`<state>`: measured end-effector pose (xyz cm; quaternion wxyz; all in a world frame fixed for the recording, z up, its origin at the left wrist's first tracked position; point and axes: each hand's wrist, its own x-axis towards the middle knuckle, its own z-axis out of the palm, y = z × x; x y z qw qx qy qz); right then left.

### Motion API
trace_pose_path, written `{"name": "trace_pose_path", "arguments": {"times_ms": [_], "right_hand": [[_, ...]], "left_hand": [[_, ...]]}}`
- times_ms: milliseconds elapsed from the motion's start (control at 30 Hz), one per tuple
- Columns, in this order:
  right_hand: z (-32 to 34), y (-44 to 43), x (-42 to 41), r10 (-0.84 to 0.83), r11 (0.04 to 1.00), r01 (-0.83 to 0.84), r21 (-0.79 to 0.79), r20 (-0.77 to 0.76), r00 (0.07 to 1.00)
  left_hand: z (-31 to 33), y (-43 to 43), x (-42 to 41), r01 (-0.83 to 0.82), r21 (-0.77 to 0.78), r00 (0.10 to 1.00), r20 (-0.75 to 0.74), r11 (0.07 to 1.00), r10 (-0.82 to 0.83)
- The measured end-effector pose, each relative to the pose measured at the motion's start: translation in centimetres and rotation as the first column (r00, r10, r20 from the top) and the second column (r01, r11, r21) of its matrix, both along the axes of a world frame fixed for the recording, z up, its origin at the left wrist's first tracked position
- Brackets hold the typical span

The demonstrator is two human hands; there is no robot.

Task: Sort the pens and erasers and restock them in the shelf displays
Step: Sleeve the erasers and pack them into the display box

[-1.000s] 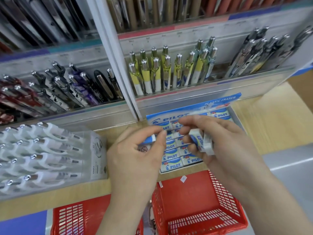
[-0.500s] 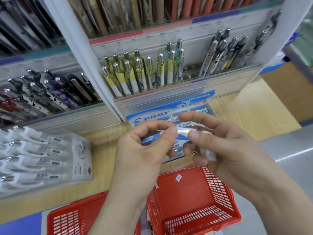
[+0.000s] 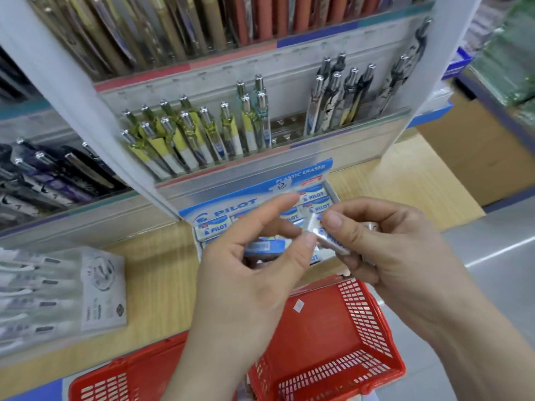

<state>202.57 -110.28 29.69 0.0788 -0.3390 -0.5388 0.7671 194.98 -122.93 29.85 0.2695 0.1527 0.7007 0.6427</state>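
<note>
The right hand (image 3: 405, 256) grasps a single eraser (image 3: 330, 240), a white block in a blue printed sleeve. Its thumb presses on top and its curled fingers close underneath. The eraser slants from upper left to lower right and hangs above the near edge of the eraser box (image 3: 225, 206).

The left hand (image 3: 249, 279) is at nine o'clock from the eraser. Its thumb (image 3: 308, 243) tip touches the eraser's lower left corner. Its forefinger reaches out straight toward twelve o'clock and the other fingers are half curled. I cannot tell whether this hand pinches the eraser or only touches it. Something blue and white shows between its fingers, too blurred to name.

The eraser box sits on the wooden shelf (image 3: 162, 270) at twelve o'clock from the hands, with rows of wrapped erasers lying flat inside and a blue header flap standing at its back.

Above the box, at eleven o'clock, yellow-and-white pens (image 3: 185, 134) stand tilted in a clear display rack. Dark patterned pens (image 3: 344, 94) stand in the same rack at one o'clock. Black and purple pens (image 3: 58, 175) fill the neighbouring rack at ten o'clock. A clear pack of white pens (image 3: 58, 287) lies on the shelf at nine o'clock.

At six o'clock, below the hands, is a red basket (image 3: 362, 314) with a small white tag (image 3: 298, 305) on its floor. A second red basket (image 3: 115, 383) is beside it at seven o'clock.
</note>
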Motion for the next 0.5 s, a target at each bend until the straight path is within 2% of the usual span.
{"name": "trace_pose_path", "arguments": {"times_ms": [67,133,233,367,500], "right_hand": [[0.1,0.7,0.3,0.049,0.998,-0.050,0.023,0.019,0.999],[0.0,1.2,0.5,0.089,0.995,-0.090,0.040,0.033,0.996],[-0.3,2.2,0.9,0.031,0.998,-0.033,0.044,0.043,0.999],[-1.1,3.9,2.2,-0.133,0.977,0.104,0.187,0.155,0.979],[-2.2,3.9,2.6,-0.102,0.959,0.033,0.282,0.232,0.967]], "left_hand": [[0.3,0.2,-0.5,0.123,-0.043,0.989,-0.075,0.991,-0.126],[0.4,0.4,-0.8,0.171,-0.107,0.973,-0.136,0.979,-0.185],[-0.2,1.0,-1.1,0.088,-0.172,0.981,-0.158,0.981,-0.116],[-2.0,1.8,-0.4,-0.005,-0.312,0.980,-0.193,0.950,-0.058],[-3.1,2.5,0.9,-0.022,-0.432,0.968,-0.236,0.902,-0.090]]}}
